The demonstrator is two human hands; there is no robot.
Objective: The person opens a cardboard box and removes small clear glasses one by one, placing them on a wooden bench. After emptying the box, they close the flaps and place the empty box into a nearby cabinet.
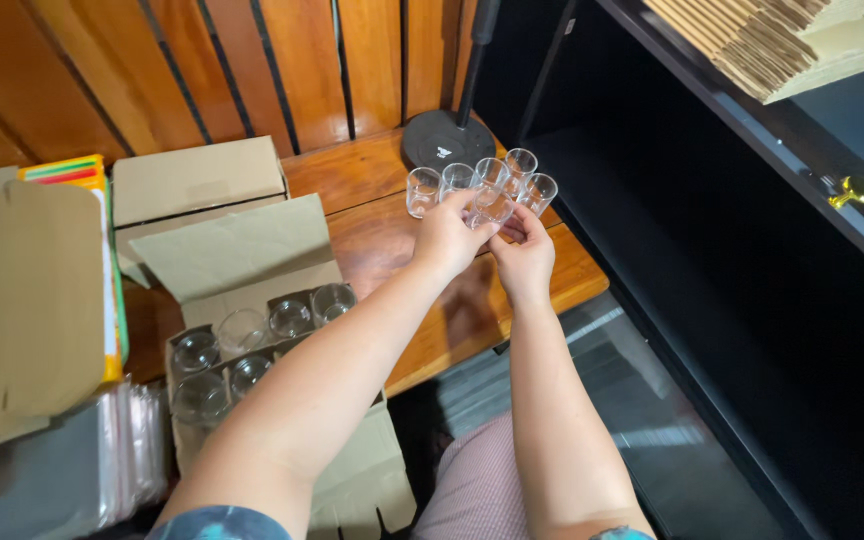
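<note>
Gripping one small glass between both hands, left hand and right hand should lower it gently beside the cluster of glasses in the upper centre, avoiding knocks.

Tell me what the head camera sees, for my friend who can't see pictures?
Two bare hands, the left hand and the right hand, together hold a small clear glass at a cluster of similar glasses on a wooden table. Nearer the person, an open cardboard box holds more glasses in compartments, and a round black stand base sits behind the cluster.
</note>
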